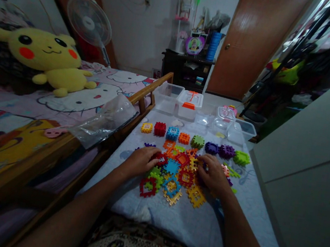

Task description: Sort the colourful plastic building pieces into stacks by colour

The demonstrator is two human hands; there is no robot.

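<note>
The left hand [142, 161], thumb and fingers slightly parted, is curving about a red piece [161, 159] at the left side of a loose pile of notched plastic pieces [172, 167]. The right hand [212, 172] is bending its fingers beside a yellow piece [193, 164]; whether either grip is pinching cannot be told. The pile is lying mid-worktop [188, 224], with colour-sorted stacks [173, 133] standing behind and clear boxes [168, 100] beyond.
</note>
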